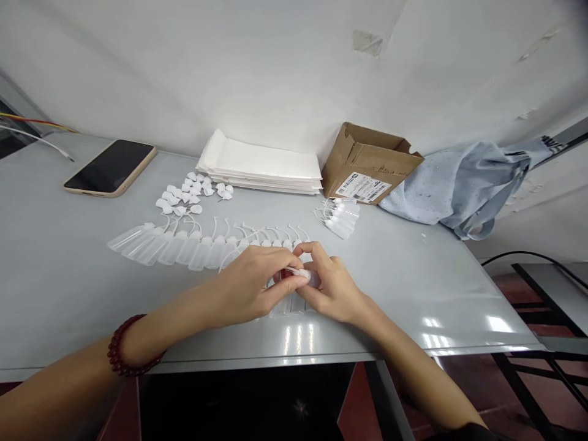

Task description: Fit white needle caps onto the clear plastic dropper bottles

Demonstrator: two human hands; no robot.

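In front of me, above the table's near half, my left hand (255, 283) and my right hand (331, 285) meet. Thumb and fingers of both are closed on a small clear plastic piece with a white end (313, 278); fingers hide part of it. A row of similar clear flat pieces with white heads and thin curled tails (184, 248) lies to the left and behind my hands. More clear pieces (285, 304) show beneath my fingers. Small white caps (184, 191) are heaped behind the row. Another small cluster of clear pieces (342, 217) rests right of it.
A phone (110, 168) lies at the back left of the grey table (413, 294). White padded envelopes (266, 162) are stacked against the wall. Beside them stand an opened cardboard box (370, 162) and a pale blue cloth bag (459, 184). A stool (551, 300) is at the right.
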